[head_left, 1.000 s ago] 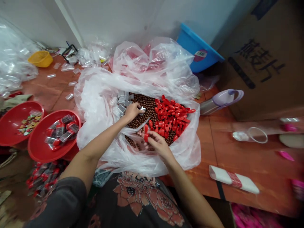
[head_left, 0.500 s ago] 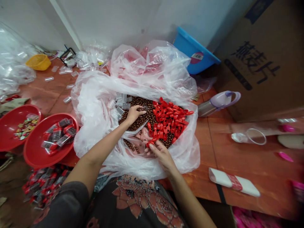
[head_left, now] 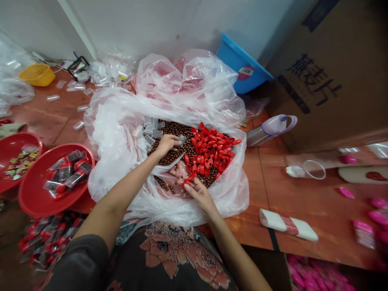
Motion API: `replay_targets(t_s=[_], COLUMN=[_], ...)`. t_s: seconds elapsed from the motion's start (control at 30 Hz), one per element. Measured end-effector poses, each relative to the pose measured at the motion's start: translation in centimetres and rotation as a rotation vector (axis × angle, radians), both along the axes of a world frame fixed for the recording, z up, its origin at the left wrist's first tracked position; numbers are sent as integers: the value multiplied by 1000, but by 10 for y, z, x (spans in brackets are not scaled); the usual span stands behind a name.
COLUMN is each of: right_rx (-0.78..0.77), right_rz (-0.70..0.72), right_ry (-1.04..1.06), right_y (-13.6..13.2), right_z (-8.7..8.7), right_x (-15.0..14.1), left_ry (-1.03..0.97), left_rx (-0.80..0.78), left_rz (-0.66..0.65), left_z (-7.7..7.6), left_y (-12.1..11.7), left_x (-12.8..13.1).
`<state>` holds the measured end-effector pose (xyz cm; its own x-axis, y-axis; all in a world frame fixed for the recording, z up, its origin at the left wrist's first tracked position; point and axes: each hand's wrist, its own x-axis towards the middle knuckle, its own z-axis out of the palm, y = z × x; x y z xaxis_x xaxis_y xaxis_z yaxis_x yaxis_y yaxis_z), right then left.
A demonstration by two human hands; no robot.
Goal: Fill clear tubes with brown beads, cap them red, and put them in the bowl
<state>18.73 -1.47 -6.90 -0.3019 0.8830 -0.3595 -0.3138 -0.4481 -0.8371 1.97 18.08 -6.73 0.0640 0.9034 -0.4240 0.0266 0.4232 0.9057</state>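
Note:
My left hand is closed on a small clear plastic tube, held low over a heap of brown chocolate balls. My right hand pinches a red plastic cap with a spoon-like end, nearer my body. Right of the balls lies a pile of similar red caps. More clear tubes rest at the left of the heap. All of this sits in a spread white plastic bag.
At left stand a red bowl with filled tubes and another red bowl with small wrapped pieces. A lilac-lidded bottle, a cardboard box and a blue tub are at right. A white packet lies on the red tabletop.
My left hand has dipped among the balls with the tube and now shows it at their surface. My right hand has tilted the upright red cap down flat. The view has shifted slightly right.

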Motion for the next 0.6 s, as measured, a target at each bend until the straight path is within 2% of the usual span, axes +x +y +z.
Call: replay_targets(t_s=[0.17,0.33,0.47,0.6], right_rx=[72,99,85,82], right_rz=[-32,-89,-143,-226], right_ry=[-64,-119,-94,-93], right_y=[-2,-2,1,6], right_z=[-3,2,14,26], right_x=[0,1,2,6], left_ry=[-36,-100,-165,-318], left_rx=[21,33,56,109], left_rz=[49,54,48,29], left_z=[0,7,23,50], left_y=[0,-8,-22,-57], left_x=[10,7,-3,-16])
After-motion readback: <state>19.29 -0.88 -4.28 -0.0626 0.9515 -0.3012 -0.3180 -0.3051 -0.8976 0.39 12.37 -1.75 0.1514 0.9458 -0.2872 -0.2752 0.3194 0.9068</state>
